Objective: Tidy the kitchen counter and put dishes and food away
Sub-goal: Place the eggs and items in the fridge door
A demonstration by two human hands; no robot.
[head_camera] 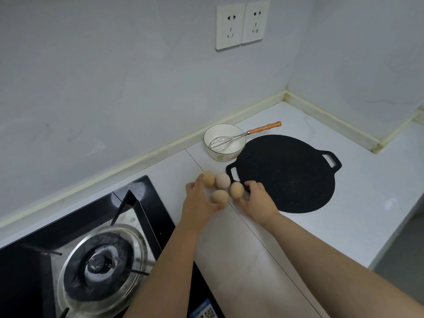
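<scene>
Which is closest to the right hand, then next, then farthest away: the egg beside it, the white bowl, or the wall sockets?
1. egg, within the curled fingers of the right hand.
2. white bowl, farther back by the wall.
3. wall sockets, high on the wall.

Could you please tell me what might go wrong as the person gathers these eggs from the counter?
1. Four eggs lie loose on the flat counter between the left hand and right hand; gathered all together, one may slip and crack.
2. A nudged egg could roll toward the gas stove or knock the black griddle beside them.
</scene>
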